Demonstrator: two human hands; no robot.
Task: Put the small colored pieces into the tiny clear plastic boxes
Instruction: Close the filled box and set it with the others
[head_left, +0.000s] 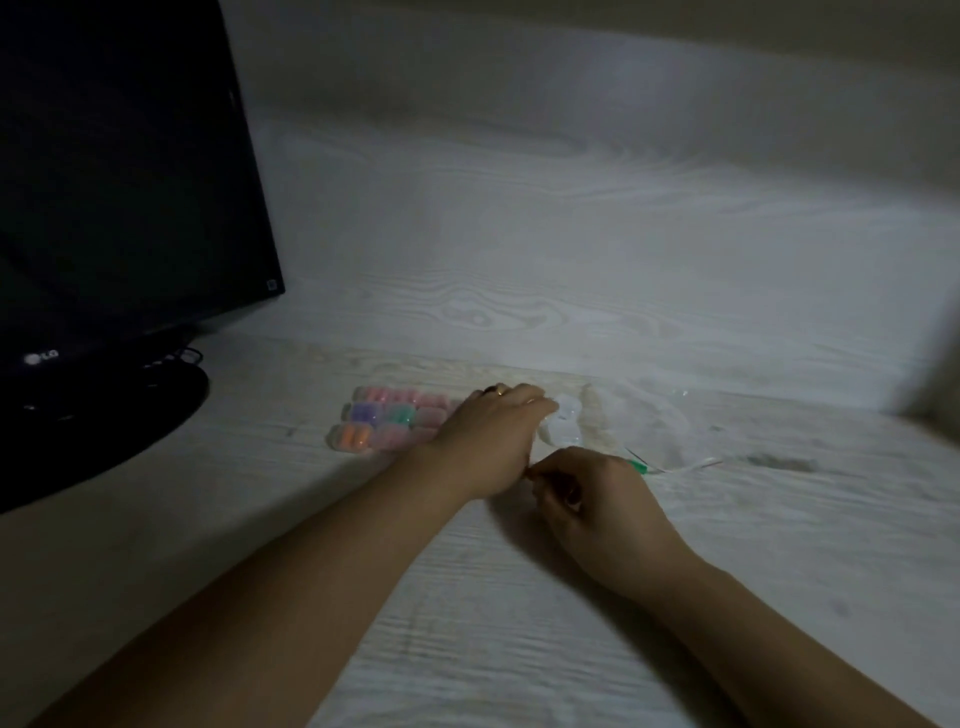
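At the far left of your view a dark LG monitor (114, 171) stands on its round base on the pale wood-grain table (571, 597). To its right, a block of tiny clear plastic boxes (387, 418) lies flat on the table in rows; through their walls show small colored pieces (356, 434) in pink, purple, green and orange. Your left hand (488, 441), with a ring on one finger, covers the right end of that block, and its fingertips curl around an open clear box (563, 428) just beyond it. Your right hand (597, 499) sits just beside and nearer to you, fingers curled in a pinch; what it grips is too small and dim to make out. Behind these hands lies a crumpled clear plastic bag (644, 415), and a thin green-tipped strip (670, 467) pokes out to the right of your right hand.
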